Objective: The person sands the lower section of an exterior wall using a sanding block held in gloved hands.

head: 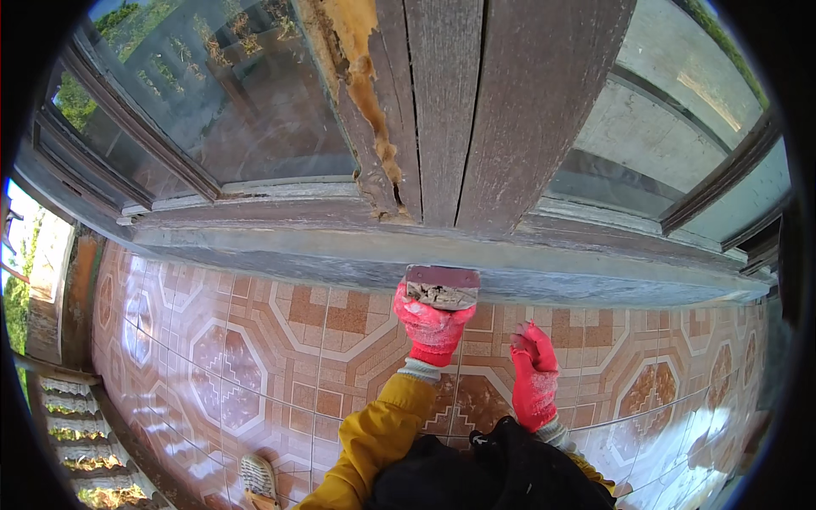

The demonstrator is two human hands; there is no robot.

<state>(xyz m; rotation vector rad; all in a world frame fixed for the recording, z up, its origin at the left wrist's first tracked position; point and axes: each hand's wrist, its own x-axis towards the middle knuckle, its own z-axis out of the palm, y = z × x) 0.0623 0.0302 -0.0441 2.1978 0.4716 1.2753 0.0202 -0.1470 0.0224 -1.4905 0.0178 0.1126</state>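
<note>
In my left hand [437,328], gloved in red and dusted white, is a wide filling knife or scraper [443,275] with a reddish-brown strip. A crumbly beige lump of what looks like filler [443,296] lies on it. The knife appears just in front of the low grey ledge, though contact is unclear. My right hand [534,373], in a red glove with bare fingertips, hangs over the floor with its fingers loosely bent and nothing visible in them. Above, an orange-brown filled streak [376,118] runs down a damaged wooden window post [392,95].
A weathered brown board [535,83] stands between glazed windows [268,115]. The grey ledge [306,248] crosses below them. Patterned tiles [226,376] cover the floor. A shoe or sandal [258,478] shows at lower left, near a balustrade [83,427].
</note>
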